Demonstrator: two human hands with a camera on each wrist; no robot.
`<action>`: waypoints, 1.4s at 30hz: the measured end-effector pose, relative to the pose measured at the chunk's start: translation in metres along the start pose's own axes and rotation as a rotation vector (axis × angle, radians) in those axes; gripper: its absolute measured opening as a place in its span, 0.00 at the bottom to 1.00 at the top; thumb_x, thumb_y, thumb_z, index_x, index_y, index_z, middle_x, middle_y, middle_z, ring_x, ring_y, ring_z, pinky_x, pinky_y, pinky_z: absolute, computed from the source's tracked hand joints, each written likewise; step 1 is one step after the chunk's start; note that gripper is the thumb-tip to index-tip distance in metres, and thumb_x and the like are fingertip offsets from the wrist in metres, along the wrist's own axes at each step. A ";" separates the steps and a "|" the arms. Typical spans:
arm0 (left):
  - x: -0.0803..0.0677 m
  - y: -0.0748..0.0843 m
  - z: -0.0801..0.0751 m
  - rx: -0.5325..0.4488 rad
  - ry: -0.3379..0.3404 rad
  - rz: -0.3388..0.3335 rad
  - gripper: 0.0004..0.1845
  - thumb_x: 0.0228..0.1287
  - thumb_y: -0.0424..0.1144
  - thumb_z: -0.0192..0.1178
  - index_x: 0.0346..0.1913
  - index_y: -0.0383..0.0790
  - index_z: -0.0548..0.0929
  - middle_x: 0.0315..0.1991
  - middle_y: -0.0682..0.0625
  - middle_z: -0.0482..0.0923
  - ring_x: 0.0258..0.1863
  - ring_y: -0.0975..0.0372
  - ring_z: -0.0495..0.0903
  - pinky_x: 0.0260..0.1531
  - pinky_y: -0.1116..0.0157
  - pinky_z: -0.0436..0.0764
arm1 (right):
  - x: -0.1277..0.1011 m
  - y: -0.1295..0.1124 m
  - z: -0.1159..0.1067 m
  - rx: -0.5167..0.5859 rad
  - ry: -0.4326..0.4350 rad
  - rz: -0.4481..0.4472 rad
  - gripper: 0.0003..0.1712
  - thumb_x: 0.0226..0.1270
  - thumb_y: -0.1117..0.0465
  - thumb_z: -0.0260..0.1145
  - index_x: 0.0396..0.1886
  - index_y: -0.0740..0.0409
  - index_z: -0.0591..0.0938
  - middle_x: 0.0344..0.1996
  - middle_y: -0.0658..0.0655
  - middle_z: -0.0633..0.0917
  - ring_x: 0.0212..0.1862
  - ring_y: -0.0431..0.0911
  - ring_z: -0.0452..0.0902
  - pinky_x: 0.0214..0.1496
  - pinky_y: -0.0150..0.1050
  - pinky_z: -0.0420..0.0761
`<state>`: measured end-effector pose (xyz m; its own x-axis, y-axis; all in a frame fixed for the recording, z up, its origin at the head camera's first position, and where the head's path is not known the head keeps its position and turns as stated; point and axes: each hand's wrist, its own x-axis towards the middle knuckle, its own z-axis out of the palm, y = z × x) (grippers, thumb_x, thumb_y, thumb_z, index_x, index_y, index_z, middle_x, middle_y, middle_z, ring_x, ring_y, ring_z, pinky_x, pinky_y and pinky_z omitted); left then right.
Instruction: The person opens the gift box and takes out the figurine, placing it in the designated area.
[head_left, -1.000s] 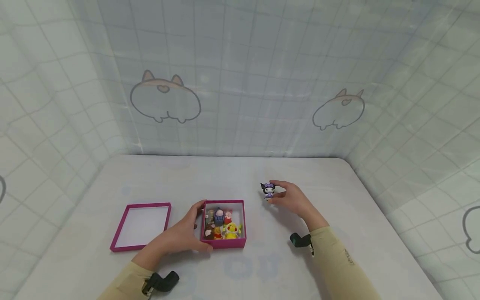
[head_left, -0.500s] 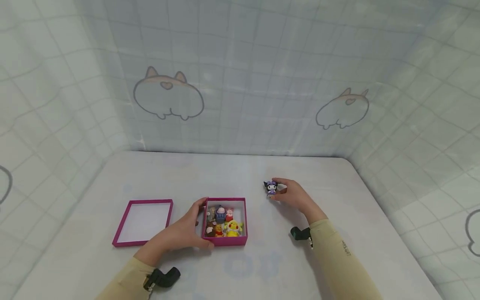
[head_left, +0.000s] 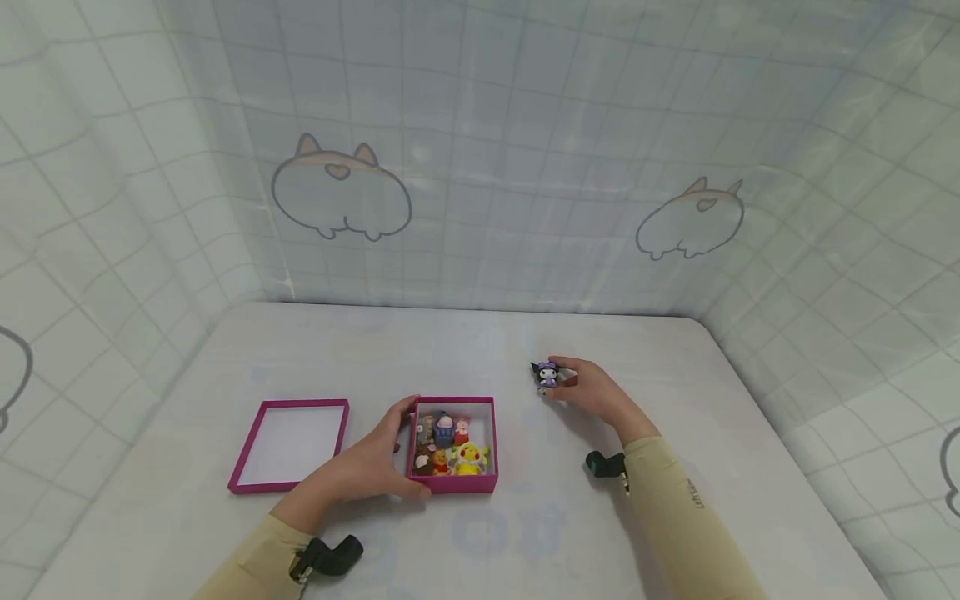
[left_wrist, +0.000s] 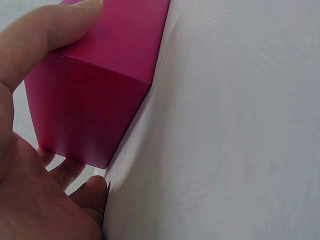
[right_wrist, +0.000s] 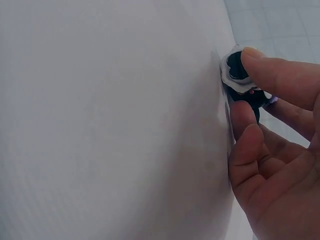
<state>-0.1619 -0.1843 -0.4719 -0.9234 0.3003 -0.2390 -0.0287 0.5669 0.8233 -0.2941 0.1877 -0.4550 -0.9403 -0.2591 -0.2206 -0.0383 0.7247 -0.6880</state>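
Nearest, the left hand (head_left: 371, 468) grips the near-left corner of the open pink box (head_left: 453, 486), thumb along its front wall and fingers curled round the left side; this hold is unchanged from a second ago. Inside the box, just right of that grip, lie several small toy figures (head_left: 448, 443). Left of the hand, the pink lid (head_left: 291, 444) rests upturned on the white table (head_left: 480, 350). Farther off, the right hand (head_left: 596, 394) pinches the purple-and-black figurine (head_left: 547, 376) between thumb and fingers. A second ago it was held slightly higher; now its base sits at the table surface, well right of the box.
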 end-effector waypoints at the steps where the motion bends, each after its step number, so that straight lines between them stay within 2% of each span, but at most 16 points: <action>1: 0.000 0.000 0.000 -0.001 -0.001 0.000 0.74 0.30 0.59 0.83 0.78 0.56 0.42 0.78 0.48 0.45 0.74 0.48 0.53 0.64 0.43 0.66 | 0.000 0.001 0.000 -0.002 -0.002 0.003 0.41 0.59 0.49 0.75 0.72 0.44 0.70 0.54 0.54 0.80 0.54 0.50 0.76 0.55 0.51 0.77; 10: -0.002 0.000 0.000 -0.007 -0.006 -0.001 0.74 0.29 0.59 0.83 0.78 0.56 0.42 0.77 0.48 0.45 0.74 0.48 0.52 0.65 0.43 0.65 | -0.003 0.005 -0.002 0.014 -0.018 0.020 0.43 0.58 0.48 0.76 0.73 0.42 0.70 0.51 0.52 0.81 0.51 0.49 0.77 0.52 0.49 0.77; 16: -0.001 -0.001 0.001 -0.012 -0.001 -0.005 0.74 0.28 0.60 0.83 0.77 0.57 0.42 0.77 0.49 0.46 0.74 0.49 0.52 0.64 0.43 0.66 | -0.005 0.005 -0.004 0.031 -0.021 0.017 0.47 0.58 0.47 0.76 0.75 0.43 0.66 0.52 0.54 0.81 0.54 0.50 0.76 0.54 0.51 0.76; 19: -0.001 -0.002 0.002 -0.014 -0.002 0.000 0.74 0.28 0.59 0.83 0.77 0.57 0.42 0.77 0.49 0.45 0.74 0.49 0.51 0.64 0.43 0.65 | -0.008 0.006 -0.004 0.052 -0.028 0.020 0.49 0.57 0.48 0.77 0.76 0.43 0.64 0.53 0.55 0.80 0.55 0.51 0.76 0.56 0.52 0.75; 22: 0.000 -0.003 0.003 -0.006 -0.008 0.002 0.74 0.29 0.60 0.83 0.77 0.57 0.42 0.78 0.49 0.45 0.75 0.49 0.51 0.64 0.42 0.65 | -0.012 0.008 -0.006 0.068 -0.021 0.028 0.51 0.56 0.47 0.77 0.77 0.42 0.63 0.61 0.53 0.76 0.57 0.50 0.75 0.58 0.53 0.74; 27: 0.001 -0.002 0.001 -0.002 -0.011 0.011 0.74 0.30 0.60 0.83 0.77 0.56 0.42 0.78 0.48 0.45 0.75 0.49 0.50 0.65 0.42 0.64 | -0.018 0.008 -0.014 0.155 0.045 0.038 0.51 0.55 0.45 0.77 0.76 0.38 0.62 0.71 0.49 0.68 0.60 0.50 0.72 0.61 0.56 0.72; 32: 0.000 0.000 -0.001 0.000 -0.012 0.010 0.74 0.29 0.59 0.83 0.77 0.56 0.42 0.78 0.48 0.44 0.75 0.48 0.50 0.65 0.43 0.64 | -0.027 0.000 -0.017 0.253 0.124 0.031 0.46 0.58 0.47 0.75 0.75 0.34 0.64 0.68 0.51 0.70 0.60 0.51 0.71 0.62 0.57 0.71; 38: 0.001 -0.001 -0.001 -0.017 -0.021 0.011 0.73 0.30 0.58 0.83 0.77 0.57 0.41 0.78 0.48 0.44 0.74 0.48 0.52 0.64 0.45 0.66 | -0.035 -0.014 -0.018 0.248 0.164 -0.030 0.42 0.61 0.44 0.73 0.74 0.36 0.66 0.64 0.52 0.73 0.60 0.51 0.71 0.61 0.56 0.72; 42: 0.002 -0.002 -0.001 -0.017 -0.026 0.005 0.74 0.30 0.58 0.83 0.77 0.58 0.41 0.78 0.48 0.43 0.74 0.49 0.52 0.65 0.45 0.65 | -0.038 -0.022 -0.015 0.291 0.165 -0.053 0.42 0.57 0.39 0.74 0.71 0.36 0.69 0.62 0.53 0.76 0.60 0.50 0.71 0.60 0.53 0.73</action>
<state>-0.1642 -0.1855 -0.4733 -0.9135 0.3227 -0.2480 -0.0308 0.5527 0.8328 -0.2622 0.1913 -0.4211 -0.9826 -0.1673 -0.0807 -0.0128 0.4943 -0.8692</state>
